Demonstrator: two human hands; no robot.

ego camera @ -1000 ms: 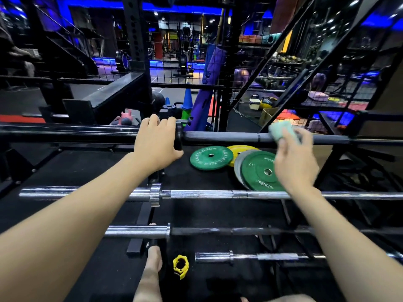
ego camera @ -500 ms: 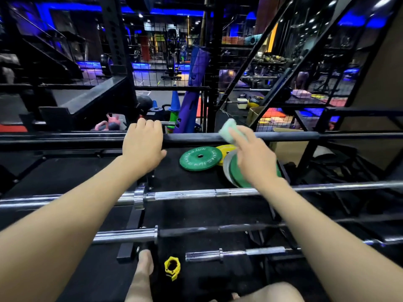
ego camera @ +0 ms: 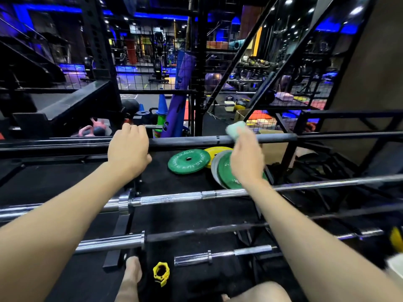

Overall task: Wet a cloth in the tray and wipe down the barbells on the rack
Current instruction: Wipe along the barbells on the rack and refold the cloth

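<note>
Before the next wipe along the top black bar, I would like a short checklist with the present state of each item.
1. Pale green cloth held in the right hand: ok.
2. Cloth touching the long black top barbell: ok, it sits on the bar.
3. Left hand steadying that barbell: ok, fingers curled over it.
4. Bar between the hands free to wipe: ok.
5. Cloth still wet: cannot tell.
6. Water tray within reach: cannot tell, not in view.
</note>
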